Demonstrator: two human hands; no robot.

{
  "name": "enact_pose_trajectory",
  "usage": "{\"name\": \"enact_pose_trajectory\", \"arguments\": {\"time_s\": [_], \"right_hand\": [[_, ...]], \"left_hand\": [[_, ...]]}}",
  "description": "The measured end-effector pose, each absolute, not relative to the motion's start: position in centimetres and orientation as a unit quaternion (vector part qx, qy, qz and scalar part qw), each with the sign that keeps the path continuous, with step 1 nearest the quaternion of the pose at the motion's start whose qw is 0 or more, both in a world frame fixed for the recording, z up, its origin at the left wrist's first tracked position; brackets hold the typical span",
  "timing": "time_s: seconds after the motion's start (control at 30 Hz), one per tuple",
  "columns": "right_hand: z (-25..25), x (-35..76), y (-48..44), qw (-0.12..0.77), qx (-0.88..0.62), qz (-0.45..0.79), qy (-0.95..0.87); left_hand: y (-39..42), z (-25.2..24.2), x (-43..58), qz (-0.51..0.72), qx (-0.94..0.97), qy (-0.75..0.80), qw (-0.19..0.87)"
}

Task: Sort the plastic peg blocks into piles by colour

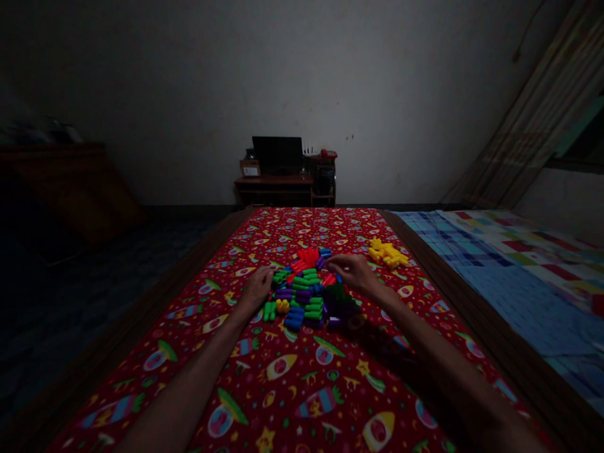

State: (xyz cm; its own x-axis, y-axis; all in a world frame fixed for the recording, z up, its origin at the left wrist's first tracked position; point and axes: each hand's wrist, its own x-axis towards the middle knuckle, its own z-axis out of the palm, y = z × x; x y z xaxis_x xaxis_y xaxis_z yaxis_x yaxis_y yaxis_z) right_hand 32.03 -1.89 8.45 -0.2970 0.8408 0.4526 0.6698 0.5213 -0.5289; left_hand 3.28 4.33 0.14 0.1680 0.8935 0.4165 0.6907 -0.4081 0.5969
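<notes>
A pile of plastic toy blocks (302, 296) in green, blue, purple, red and yellow, each like short tubes joined side by side, lies between my hands. At the pile's left edge my left hand (258, 286) rests with curled fingers against green blocks (282, 277); what its fingertips hold, if anything, is hidden. My right hand (352, 270) reaches over the pile's far right side, thumb and fingers pinched at a small purple block (321, 263). Beside that are red blocks (308, 257) and a blue one (325, 252). Under my right hand the blocks lie in shadow.
A separate heap of yellow blocks (387, 253) lies at the right on the red patterned cloth (283, 402). Bedding (509, 296) stretches along the right. Behind stands a desk (274, 180) with a dark monitor (277, 154); a wooden cabinet (70, 182) is at the left.
</notes>
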Motion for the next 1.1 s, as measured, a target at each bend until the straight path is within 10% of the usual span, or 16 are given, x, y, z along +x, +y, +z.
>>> {"name": "enact_pose_trajectory", "arguments": {"time_s": [0.23, 0.67, 1.1], "right_hand": [[4.6, 21.3, -4.9, 0.199, -0.353, -0.004, -0.914], [10.0, 40.0, 0.3, 0.435, -0.635, 0.015, -0.638], [8.3, 45.8, 4.9, 0.296, -0.734, -0.044, -0.609]], "left_hand": [[4.0, 0.5, 3.3, 0.371, 0.756, 0.521, 0.136], [4.4, 0.2, 3.3, 0.374, 0.756, 0.519, 0.136], [4.6, -0.2, 2.9, 0.375, 0.756, 0.518, 0.141]]}}
